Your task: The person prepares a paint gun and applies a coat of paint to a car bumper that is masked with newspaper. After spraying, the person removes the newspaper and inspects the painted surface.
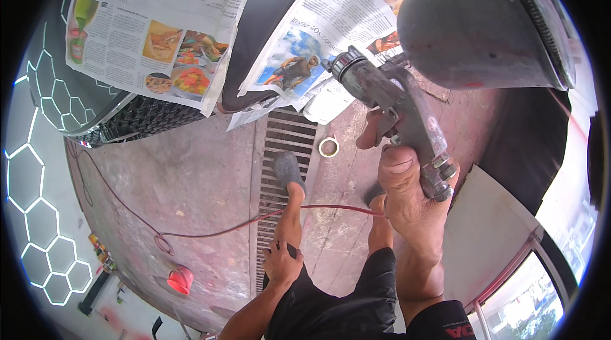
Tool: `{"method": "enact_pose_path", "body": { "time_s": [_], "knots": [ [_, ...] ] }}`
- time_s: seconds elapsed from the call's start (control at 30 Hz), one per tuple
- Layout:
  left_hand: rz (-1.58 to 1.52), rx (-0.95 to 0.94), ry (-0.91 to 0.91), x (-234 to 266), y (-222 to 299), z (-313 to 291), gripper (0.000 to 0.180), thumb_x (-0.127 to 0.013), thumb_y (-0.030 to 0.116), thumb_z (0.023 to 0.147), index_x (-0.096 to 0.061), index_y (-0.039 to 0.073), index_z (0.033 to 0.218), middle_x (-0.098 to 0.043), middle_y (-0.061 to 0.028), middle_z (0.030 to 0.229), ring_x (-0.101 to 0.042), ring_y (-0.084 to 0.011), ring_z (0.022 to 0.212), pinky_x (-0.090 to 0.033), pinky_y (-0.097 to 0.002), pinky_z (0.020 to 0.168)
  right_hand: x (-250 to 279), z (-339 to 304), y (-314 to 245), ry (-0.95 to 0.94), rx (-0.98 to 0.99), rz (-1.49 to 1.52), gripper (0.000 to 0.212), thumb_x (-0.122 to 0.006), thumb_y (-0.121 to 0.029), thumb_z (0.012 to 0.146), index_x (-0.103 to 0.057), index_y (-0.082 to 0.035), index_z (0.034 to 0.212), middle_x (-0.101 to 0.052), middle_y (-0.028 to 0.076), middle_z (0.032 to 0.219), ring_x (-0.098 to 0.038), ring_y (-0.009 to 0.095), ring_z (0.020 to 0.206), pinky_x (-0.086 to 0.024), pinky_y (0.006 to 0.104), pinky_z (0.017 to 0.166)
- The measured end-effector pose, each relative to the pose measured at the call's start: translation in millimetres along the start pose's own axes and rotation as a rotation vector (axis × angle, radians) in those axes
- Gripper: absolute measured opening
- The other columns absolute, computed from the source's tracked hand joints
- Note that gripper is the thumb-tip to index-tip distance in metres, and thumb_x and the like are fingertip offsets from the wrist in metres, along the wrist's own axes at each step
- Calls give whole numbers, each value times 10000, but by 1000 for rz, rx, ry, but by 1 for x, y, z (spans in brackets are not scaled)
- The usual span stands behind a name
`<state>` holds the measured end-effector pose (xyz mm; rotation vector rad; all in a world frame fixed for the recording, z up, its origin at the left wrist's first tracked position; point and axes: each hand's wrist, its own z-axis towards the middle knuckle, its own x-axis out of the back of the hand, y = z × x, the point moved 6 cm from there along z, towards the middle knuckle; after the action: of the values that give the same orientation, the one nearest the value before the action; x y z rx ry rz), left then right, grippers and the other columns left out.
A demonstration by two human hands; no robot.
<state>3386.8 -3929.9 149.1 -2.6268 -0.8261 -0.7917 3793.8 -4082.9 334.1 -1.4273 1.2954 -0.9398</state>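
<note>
My right hand (410, 194) is wrapped round the handle of a metal spray gun (417, 117), worn and smeared with paint. A large grey cup (471, 34) sits on the gun, close to the camera at the upper right. The gun's nozzle points left, toward a dark car body panel (264, 22) with newspaper (146, 15) laid over parts of it. Lower down, my left hand (283, 267) is near my knee with its fingers curled. A small dark thing shows between those fingers; its kind is unclear.
A red hose (216, 233) runs across the floor and passes behind my right wrist. A slotted drain grate (289, 136) lies under my feet, with a tape roll (329, 155) beside it. To the left are a red container (180, 279) and the car's black mesh grille (149, 117).
</note>
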Motion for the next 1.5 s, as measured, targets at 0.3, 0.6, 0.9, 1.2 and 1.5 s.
{"method": "enact_pose_path", "body": {
  "time_s": [0.3, 0.6, 0.9, 1.2, 1.5],
  "knots": [
    [-8, 10, -36, 2, 2, 1, 692, -777, 422, 885, -609, 63, 1452, -572, -200, 1381, -588, -442, 1231, -580, -574, 950, -4, 7, -11, 28, 42, 43, 473, -859, -275, 967, -696, 42, 1277, -748, 25, 947, -654, 72, 874, -533, 245, 783],
    [-12, -7, -50, 0, 0, 2, 686, -730, 422, 913, -566, 66, 1477, -561, -206, 1380, -577, -455, 1245, -577, -601, 937, -11, 12, -16, -40, 26, 79, 441, -863, -293, 963, -718, 30, 1227, -746, 6, 930, -648, 72, 858, -520, 246, 764],
    [5, -13, -41, 3, 1, 1, 657, -725, 420, 913, -590, 57, 1443, -570, -211, 1357, -587, -449, 1224, -596, -593, 893, 4, 23, -23, 166, 144, -16, 453, -736, -404, 1051, -708, 6, 1241, -731, 32, 962, -560, 68, 762, -445, 244, 678],
    [21, -5, -27, 2, 1, 1, 708, -771, 416, 879, -593, 63, 1466, -562, -191, 1358, -579, -429, 1234, -585, -564, 932, 0, 25, -17, 107, 73, 52, 368, -808, -313, 1021, -750, 14, 1179, -683, -30, 929, -558, 39, 795, -439, 207, 684],
    [14, -15, -6, 0, 1, 1, 688, -766, 409, 875, -600, 58, 1442, -570, -194, 1335, -597, -429, 1198, -593, -559, 910, 6, 18, -6, 167, 65, -55, 378, -822, -307, 1009, -744, 13, 1195, -714, -10, 920, -601, 60, 825, -484, 233, 717]
  ]
}}
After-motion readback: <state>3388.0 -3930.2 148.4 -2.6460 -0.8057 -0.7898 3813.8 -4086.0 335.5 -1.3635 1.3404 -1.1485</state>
